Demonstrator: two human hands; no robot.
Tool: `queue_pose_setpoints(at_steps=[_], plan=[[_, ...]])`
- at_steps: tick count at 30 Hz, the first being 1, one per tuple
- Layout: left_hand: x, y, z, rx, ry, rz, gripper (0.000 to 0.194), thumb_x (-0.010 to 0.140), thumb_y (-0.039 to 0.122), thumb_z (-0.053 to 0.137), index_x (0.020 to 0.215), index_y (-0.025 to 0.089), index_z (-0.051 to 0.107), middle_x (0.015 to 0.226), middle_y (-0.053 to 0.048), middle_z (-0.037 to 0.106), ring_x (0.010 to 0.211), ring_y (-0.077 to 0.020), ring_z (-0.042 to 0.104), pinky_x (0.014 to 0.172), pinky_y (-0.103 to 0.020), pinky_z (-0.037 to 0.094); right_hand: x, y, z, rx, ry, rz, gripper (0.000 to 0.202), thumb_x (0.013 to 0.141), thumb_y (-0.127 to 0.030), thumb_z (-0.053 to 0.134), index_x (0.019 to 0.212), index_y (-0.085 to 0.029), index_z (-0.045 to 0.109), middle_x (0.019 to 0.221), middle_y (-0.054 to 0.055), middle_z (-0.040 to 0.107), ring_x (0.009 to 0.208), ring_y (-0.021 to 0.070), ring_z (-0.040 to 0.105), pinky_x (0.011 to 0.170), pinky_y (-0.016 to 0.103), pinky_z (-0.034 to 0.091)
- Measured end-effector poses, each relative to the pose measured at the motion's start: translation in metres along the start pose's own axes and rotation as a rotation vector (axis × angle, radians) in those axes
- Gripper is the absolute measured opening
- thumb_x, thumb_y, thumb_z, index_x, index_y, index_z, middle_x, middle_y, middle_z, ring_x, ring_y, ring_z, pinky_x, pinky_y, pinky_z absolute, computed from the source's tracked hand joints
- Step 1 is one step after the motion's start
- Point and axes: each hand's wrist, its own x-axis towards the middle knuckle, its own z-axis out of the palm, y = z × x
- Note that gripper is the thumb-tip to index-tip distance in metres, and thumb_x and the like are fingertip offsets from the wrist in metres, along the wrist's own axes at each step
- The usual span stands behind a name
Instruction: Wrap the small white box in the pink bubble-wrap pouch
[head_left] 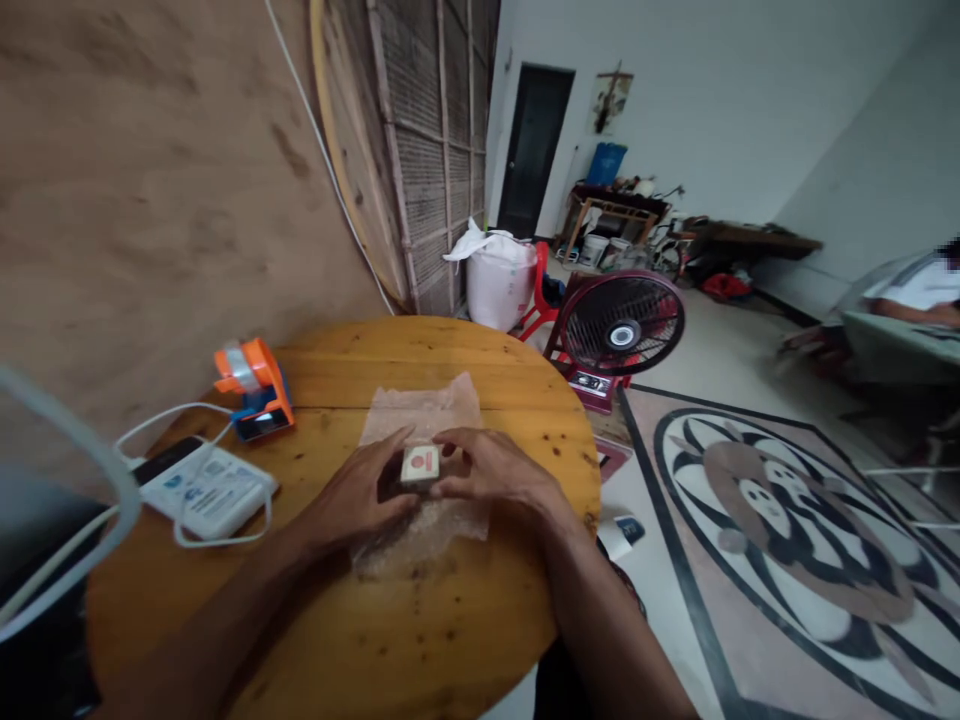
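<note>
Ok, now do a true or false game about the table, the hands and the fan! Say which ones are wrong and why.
1. The small box is between the left hand and the right hand. True.
2. The mark on top of the box is blue. False: the mark is red.
3. The white gadget is on the table, left of the left hand. True.
4. The fan is standing on the table. False: the fan is beyond the table's edge.
5. The plastic sheet is on the floor. False: the plastic sheet is on the table.
</note>
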Motion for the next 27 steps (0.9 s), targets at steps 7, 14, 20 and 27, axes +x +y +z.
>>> queue_pose_setpoints(at_steps=[7, 14, 20, 27], plan=[[0.005, -0.001, 0.004, 0.008, -0.026, -0.021, 0.085, 0.076, 0.038, 0.065, 0.146, 0.018, 0.021, 0.139, -0.015, 0.049, 0.125, -0.0315, 0.049, 0.103, -0.049, 0.039, 0.005, 0.003, 0.009, -0.034, -0.013, -0.017, 0.047, 0.072, -0.027, 0.072, 0.116, -0.022, 0.059, 0.100, 0.004, 0.068, 0.085, 0.0186, 0.061, 0.070, 0.026, 0.041], [0.007, 0.001, 0.005, -0.007, -0.020, -0.051, 0.105, 0.068, 0.040, 0.072, 0.150, 0.019, 0.010, 0.132, -0.014, 0.053, 0.120, -0.0324, 0.050, 0.100, -0.046, 0.039, 0.009, 0.014, 0.013, -0.006, 0.021, -0.038, 0.038, 0.070, -0.022, 0.070, 0.107, -0.021, 0.062, 0.100, 0.002, 0.063, 0.078, 0.0149, 0.057, 0.067, 0.024, 0.040], [0.006, 0.002, 0.003, 0.019, -0.033, -0.018, 0.099, 0.068, 0.041, 0.071, 0.148, 0.017, 0.017, 0.123, -0.011, 0.056, 0.109, -0.0287, 0.054, 0.096, -0.042, 0.041, 0.002, 0.017, -0.003, 0.102, 0.164, 0.013, 0.035, 0.070, -0.025, 0.070, 0.104, -0.022, 0.064, 0.097, 0.001, 0.064, 0.084, 0.0165, 0.058, 0.073, 0.026, 0.042], [0.002, 0.005, -0.001, 0.118, -0.035, 0.043, 0.082, 0.069, 0.044, 0.069, 0.140, 0.018, 0.036, 0.133, -0.012, 0.050, 0.121, -0.0294, 0.046, 0.104, -0.043, 0.034, -0.040, 0.051, -0.023, 0.153, 0.492, 0.251, 0.043, 0.073, -0.039, 0.066, 0.110, -0.018, 0.061, 0.091, 0.006, 0.066, 0.081, 0.0202, 0.062, 0.071, 0.031, 0.047]])
